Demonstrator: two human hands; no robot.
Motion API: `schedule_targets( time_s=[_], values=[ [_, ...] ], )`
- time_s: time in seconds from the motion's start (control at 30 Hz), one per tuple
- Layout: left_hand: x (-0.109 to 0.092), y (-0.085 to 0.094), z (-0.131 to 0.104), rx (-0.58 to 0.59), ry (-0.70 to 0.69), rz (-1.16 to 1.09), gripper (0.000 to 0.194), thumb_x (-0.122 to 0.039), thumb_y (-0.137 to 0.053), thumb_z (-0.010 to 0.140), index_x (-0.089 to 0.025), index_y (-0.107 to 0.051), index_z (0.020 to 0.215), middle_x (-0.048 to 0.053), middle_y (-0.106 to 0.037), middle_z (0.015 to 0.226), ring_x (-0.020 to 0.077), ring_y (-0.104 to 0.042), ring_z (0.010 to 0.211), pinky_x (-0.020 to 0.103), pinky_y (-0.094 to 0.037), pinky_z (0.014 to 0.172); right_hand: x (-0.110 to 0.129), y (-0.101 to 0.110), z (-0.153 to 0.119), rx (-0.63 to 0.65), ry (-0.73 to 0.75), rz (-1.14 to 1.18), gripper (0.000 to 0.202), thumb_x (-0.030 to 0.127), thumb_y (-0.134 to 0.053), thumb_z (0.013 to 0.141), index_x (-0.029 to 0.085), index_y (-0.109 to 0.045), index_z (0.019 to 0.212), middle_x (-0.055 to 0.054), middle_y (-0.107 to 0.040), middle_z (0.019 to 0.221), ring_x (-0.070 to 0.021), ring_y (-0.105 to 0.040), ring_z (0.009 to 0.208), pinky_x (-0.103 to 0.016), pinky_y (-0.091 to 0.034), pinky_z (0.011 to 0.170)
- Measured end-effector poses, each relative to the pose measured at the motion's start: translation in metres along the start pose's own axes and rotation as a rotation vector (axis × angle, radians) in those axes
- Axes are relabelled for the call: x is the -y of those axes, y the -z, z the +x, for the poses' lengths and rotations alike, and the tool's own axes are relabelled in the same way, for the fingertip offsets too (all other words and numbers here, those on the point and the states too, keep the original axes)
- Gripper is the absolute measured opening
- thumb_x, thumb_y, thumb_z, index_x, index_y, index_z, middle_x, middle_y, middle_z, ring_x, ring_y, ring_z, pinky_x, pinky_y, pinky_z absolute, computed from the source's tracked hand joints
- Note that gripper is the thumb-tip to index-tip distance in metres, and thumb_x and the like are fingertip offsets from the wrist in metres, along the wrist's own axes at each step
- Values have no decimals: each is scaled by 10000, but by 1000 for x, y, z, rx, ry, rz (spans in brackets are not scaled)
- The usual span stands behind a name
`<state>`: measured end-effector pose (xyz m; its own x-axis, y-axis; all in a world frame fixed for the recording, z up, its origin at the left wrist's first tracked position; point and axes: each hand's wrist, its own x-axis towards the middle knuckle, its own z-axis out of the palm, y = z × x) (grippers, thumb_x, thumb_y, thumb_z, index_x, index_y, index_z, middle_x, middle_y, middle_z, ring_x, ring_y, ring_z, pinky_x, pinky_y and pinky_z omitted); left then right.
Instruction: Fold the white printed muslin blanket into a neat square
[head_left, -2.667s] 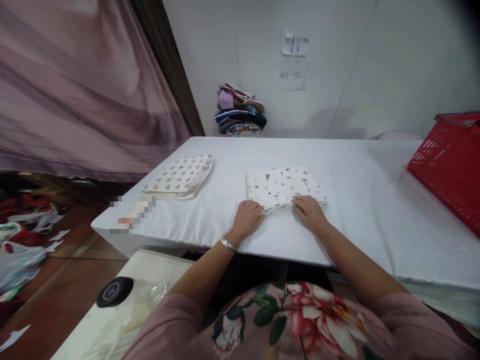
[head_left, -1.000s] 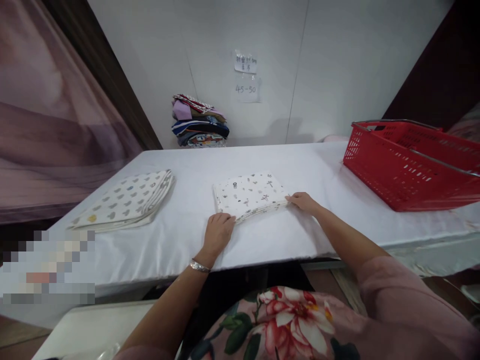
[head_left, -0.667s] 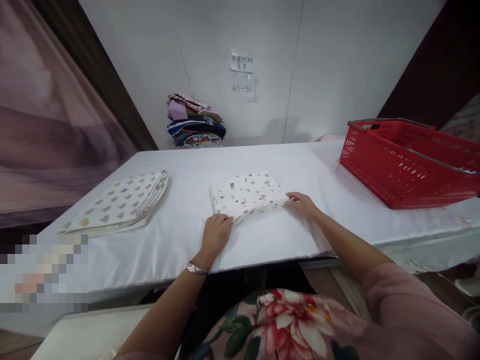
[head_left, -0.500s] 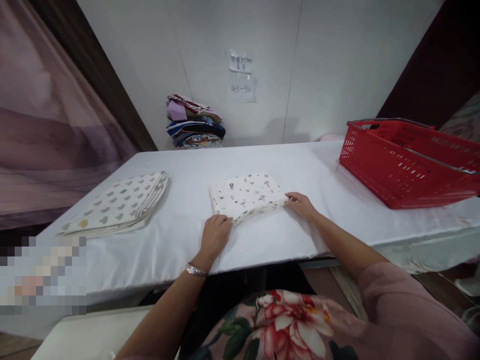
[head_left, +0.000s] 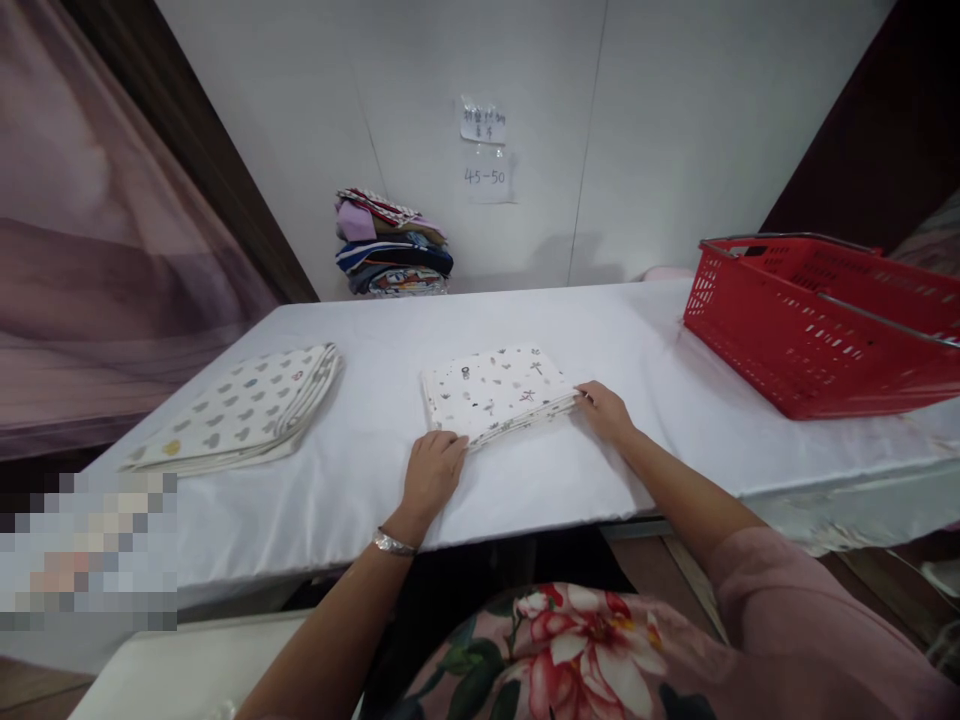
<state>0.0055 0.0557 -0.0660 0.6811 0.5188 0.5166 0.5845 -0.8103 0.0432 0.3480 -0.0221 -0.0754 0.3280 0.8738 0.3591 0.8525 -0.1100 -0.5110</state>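
A white cloth with small grey prints (head_left: 499, 385) lies folded in layers on the white-covered table (head_left: 525, 500). At its near left corner, my left hand (head_left: 435, 470) has its fingers closed over the layered edge; a silver bracelet is on that wrist. My right hand (head_left: 604, 410) pinches the near right corner between thumb and fingers, and that corner is slightly raised. To the left lies a second folded cloth (head_left: 244, 405), white with rows of grey shapes and one yellow one; neither hand touches it.
A red plastic basket (head_left: 810, 345) with metal handles stands at the right end of the table. Behind the far edge is a stack of folded fabrics (head_left: 394, 245) against the wall. Paper signs (head_left: 485, 178) hang above. A white surface (head_left: 187, 665) sits low at the left front.
The near right corner of the printed cloth has been lifted slightly by my right hand. My left hand stays at the left corner. The whole view has shifted a little.
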Motion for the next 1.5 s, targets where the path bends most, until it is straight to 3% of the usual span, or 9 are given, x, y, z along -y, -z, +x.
schedule_targets(
  time_s=[0.2,0.53,0.77,0.97,1.07,1.17,1.3,1.4,1.5],
  values=[
    [0,0,-1,18,23,2,226,-229,-471,880,-215,-646,1022,76,-627,935,223,-527,920,384,-403,813,0,0,-3,60,-5,-94,230,268,-420,868,226,-591,1015,-30,-626,1003,-174,-561,886,-288,-416,767],
    [-2,2,-1,15,41,-36,233,-238,-488,864,-217,-627,1050,83,-620,971,236,-528,952,397,-401,833,-8,4,3,143,7,-32,235,280,-463,847,218,-616,1015,-46,-634,1004,-188,-568,893,-299,-422,782],
    [-2,2,0,32,33,12,199,-235,-480,877,-209,-644,985,74,-627,936,228,-527,914,385,-395,810,-7,2,-3,68,-10,-20,257,285,-458,844,215,-622,1029,-42,-637,992,-188,-573,890,-307,-429,784],
    [-2,8,3,32,60,-46,203,-293,-502,874,-201,-637,996,70,-624,930,217,-527,910,381,-388,824,-9,8,0,148,-9,24,259,272,-489,811,216,-634,1019,-41,-645,984,-181,-582,853,-318,-453,781],
    [-4,11,11,-6,95,-88,249,-346,-487,883,-197,-627,1025,80,-621,959,220,-532,930,390,-391,841,2,12,1,133,54,16,310,243,-492,790,216,-621,1070,-63,-612,1108,-211,-561,997,-363,-446,875],
    [-10,11,23,-35,88,-120,279,-348,-455,898,-190,-606,1072,97,-606,1093,230,-518,1041,406,-384,905,26,9,3,62,224,41,366,233,-468,805,225,-587,1152,-70,-523,1278,-229,-456,1190,-405,-377,999],
    [-19,-1,27,50,64,-104,396,-380,-469,884,-190,-511,1228,114,-472,1345,269,-359,1285,471,-290,1043,51,-6,7,115,358,18,394,351,-444,870,262,-526,1246,-61,-448,1376,-250,-373,1281,-453,-328,1040],
    [-22,-13,19,134,88,-89,567,-470,-504,845,-165,-423,1316,143,-401,1404,297,-282,1339,504,-229,1083,47,-19,8,235,318,-109,461,451,-428,880,253,-485,1292,-84,-424,1399,-279,-331,1313,-520,-261,1057],
    [-22,-17,10,152,80,-85,597,-499,-488,846,-149,-411,1324,146,-402,1404,293,-273,1346,490,-188,1110,33,-26,4,275,296,-176,505,493,-377,893,258,-430,1337,-70,-374,1435,-253,-290,1339,-520,-218,1078]
  ],
)
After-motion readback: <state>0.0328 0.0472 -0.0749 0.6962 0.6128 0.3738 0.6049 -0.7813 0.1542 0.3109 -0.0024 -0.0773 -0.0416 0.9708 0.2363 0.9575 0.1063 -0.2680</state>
